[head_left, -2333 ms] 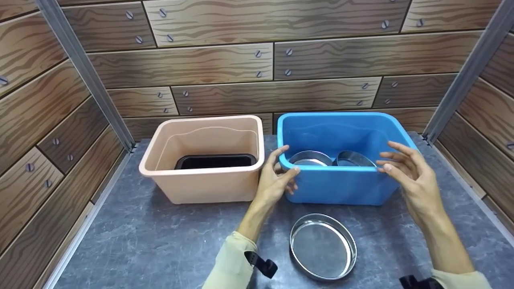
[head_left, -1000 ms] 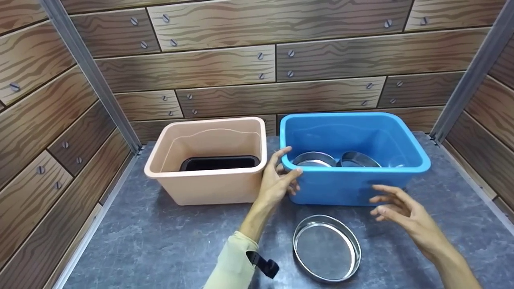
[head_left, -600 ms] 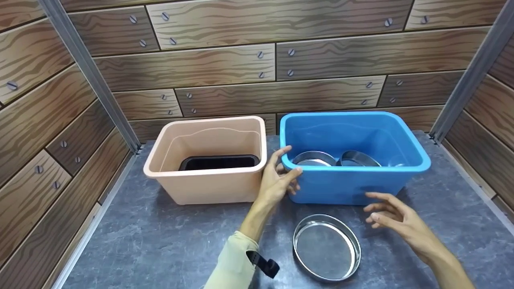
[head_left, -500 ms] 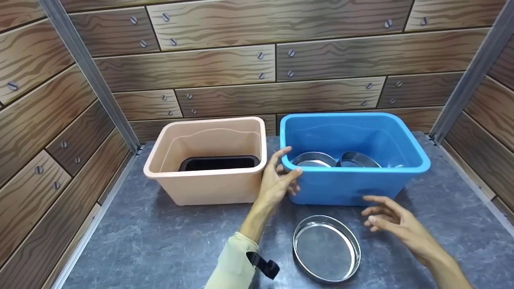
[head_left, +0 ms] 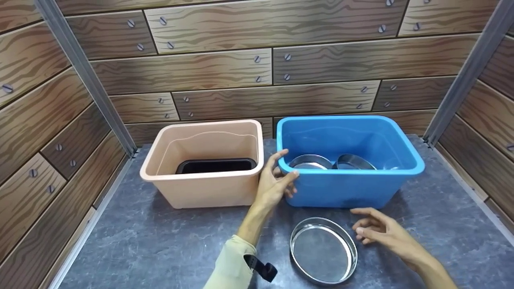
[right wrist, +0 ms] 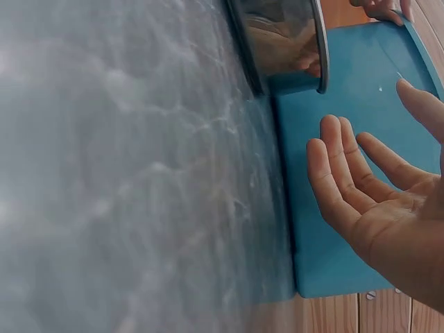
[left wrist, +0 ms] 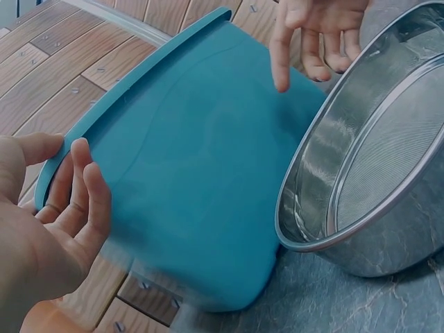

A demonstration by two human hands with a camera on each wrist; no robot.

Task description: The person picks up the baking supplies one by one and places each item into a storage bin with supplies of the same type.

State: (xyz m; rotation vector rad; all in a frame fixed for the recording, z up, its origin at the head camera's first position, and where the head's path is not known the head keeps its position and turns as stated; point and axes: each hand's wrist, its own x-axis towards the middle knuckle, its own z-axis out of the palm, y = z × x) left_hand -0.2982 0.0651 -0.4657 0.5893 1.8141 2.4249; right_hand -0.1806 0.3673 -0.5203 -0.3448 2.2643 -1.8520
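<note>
A round metal sieve (head_left: 322, 253) with a fine mesh lies on the table in front of the blue plastic bin (head_left: 345, 188). At the bin's near left corner, my left hand (head_left: 270, 188) grips the rim; the left wrist view shows the thumb over the rim (left wrist: 104, 111) and the fingers curled under it. My right hand (head_left: 385, 235) hovers just right of the sieve, fingers loosely bent and holding nothing. Inside the blue bin sit two more round metal pieces, one flat (head_left: 311, 160) and one tilted (head_left: 354, 161), partly hidden by the front wall.
Left of the blue bin stands a peach bin (head_left: 204, 192) with a black tray-like object (head_left: 217, 165) inside, partly hidden. Wood-patterned walls (head_left: 225, 100) close off the back and sides of the grey table (head_left: 160, 245).
My right hand has come away from the blue bin's right side, down and left to beside the sieve on the table. The left hand keeps its place on the rim.
</note>
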